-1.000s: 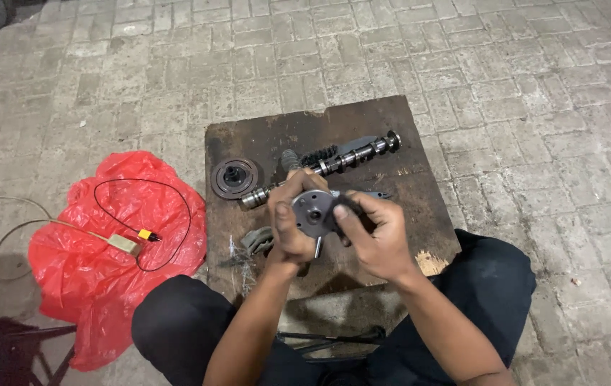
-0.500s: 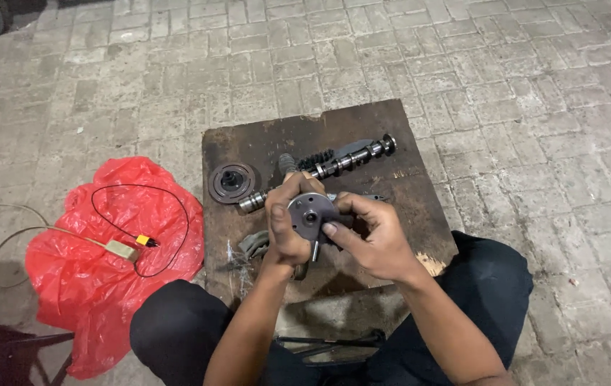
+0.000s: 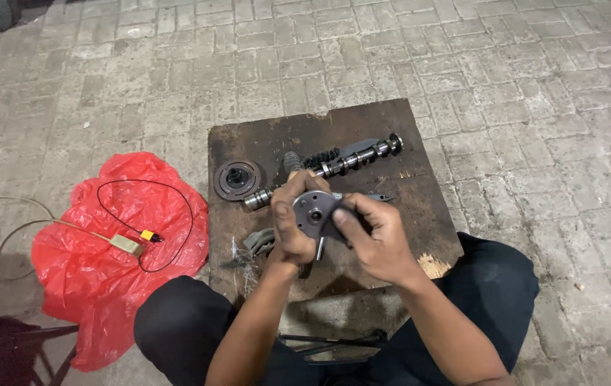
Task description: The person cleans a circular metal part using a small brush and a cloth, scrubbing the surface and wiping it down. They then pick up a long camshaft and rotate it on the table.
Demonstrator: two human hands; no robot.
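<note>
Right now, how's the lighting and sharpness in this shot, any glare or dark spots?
Head view: dim, even light on the paving; mild sheen on the red plastic bag; the round metal part held by both hands is fairly sharp; bottom-left corner falls into deep shadow.

left hand [image 3: 292, 227]: fingers curled, clasped shut | right hand [image 3: 373, 236]: curled, thumb pressing toward left | both forearms angled inward, knuckles nearly touching

Brick floor [image 3: 462, 64] carries a dark wooden board [image 3: 420, 207] and, just left, a red bag [image 3: 98, 271]. On the board: camshaft [image 3: 341, 166], round disc [image 3: 237, 179], small metal parts [image 3: 257, 241]. On the bag: black wire [image 3: 176, 196], small box [image 3: 126, 244].
</note>
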